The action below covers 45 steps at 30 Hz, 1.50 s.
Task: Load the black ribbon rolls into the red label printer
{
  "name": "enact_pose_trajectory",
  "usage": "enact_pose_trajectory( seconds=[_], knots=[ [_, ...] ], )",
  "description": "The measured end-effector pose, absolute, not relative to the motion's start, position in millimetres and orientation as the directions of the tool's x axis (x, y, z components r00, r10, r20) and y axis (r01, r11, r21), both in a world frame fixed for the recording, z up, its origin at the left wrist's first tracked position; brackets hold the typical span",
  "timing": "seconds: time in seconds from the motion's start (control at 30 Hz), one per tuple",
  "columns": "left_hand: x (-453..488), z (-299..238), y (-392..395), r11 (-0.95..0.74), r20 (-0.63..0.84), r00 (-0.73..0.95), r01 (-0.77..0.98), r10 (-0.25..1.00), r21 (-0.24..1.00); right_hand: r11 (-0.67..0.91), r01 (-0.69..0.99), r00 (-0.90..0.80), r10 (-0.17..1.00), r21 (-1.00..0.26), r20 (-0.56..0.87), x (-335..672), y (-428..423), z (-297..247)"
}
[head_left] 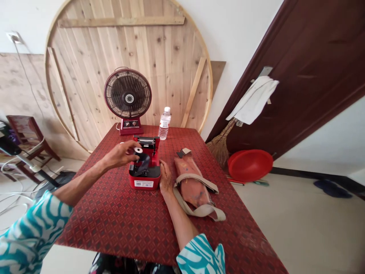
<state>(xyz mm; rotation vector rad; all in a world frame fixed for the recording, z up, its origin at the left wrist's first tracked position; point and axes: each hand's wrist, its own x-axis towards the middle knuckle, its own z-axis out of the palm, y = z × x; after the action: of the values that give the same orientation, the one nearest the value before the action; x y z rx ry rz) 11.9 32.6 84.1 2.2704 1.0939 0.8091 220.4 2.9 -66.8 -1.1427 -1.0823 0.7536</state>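
Note:
A small red and black label printer point(145, 182) stands on the patterned red table point(114, 217) with its lid raised toward the back. My left hand point(125, 153) pinches a ribbon roll point(138, 150) with a white core over the printer's left side. Dark film point(143, 163) hangs from that roll into the open printer body. Against the printer's right side my right hand point(165, 177) is curled, gripping it; some fingertips are hidden behind it. Just right of this hand lies a worn orange-brown bag point(194, 184) with a beige strap.
At the table's back stand a dark red fan point(128, 95) and a water bottle point(164, 123). A large round wooden panel point(171, 57) leans on the wall. On the floor right of the table are a red basin point(251, 165) and a broom point(221, 142). A chair point(31, 139) stands left.

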Motion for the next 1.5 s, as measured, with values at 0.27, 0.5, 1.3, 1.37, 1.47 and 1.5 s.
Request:
enact_pose_trajectory(
  seconds=[0.27, 0.5, 1.3, 1.37, 1.47, 1.5],
  knots=[
    [-67.3, -11.5, 51.1, -0.267, 0.218, 0.158, 0.451, 0.963, 0.852, 0.245, 0.038, 0.324, 0.914, -0.969, 0.244, 222.3, 0.0, -64.7],
    [-65.8, -22.5, 56.3, -0.297, 0.272, 0.118, 0.424, 0.955, 0.856, 0.205, 0.045, 0.315, 0.926, -0.978, 0.209, 223.0, -2.8, -61.9],
    [-46.7, 32.9, 90.4, -0.086, 0.107, 0.208, -0.106, 0.972, 0.991, 0.206, 0.05, 0.314, 0.925, -0.977, 0.212, 226.0, 1.1, -66.4],
    [-43.5, 43.3, 70.6, -0.074, 0.114, 0.289, -0.146, 0.95, 0.986, 0.212, 0.05, 0.311, 0.925, -0.976, 0.217, 225.2, 1.7, -66.4],
    [-33.7, 52.0, 44.4, -0.028, 0.123, 0.405, -0.234, 0.906, 0.972, 0.218, 0.043, 0.311, 0.925, -0.975, 0.22, 223.7, 2.1, -65.6],
    [-29.3, 53.8, 36.8, -0.004, 0.123, 0.438, -0.264, 0.891, 0.965, 0.223, 0.042, 0.308, 0.924, -0.974, 0.225, 223.2, 2.3, -65.5]
  ],
)
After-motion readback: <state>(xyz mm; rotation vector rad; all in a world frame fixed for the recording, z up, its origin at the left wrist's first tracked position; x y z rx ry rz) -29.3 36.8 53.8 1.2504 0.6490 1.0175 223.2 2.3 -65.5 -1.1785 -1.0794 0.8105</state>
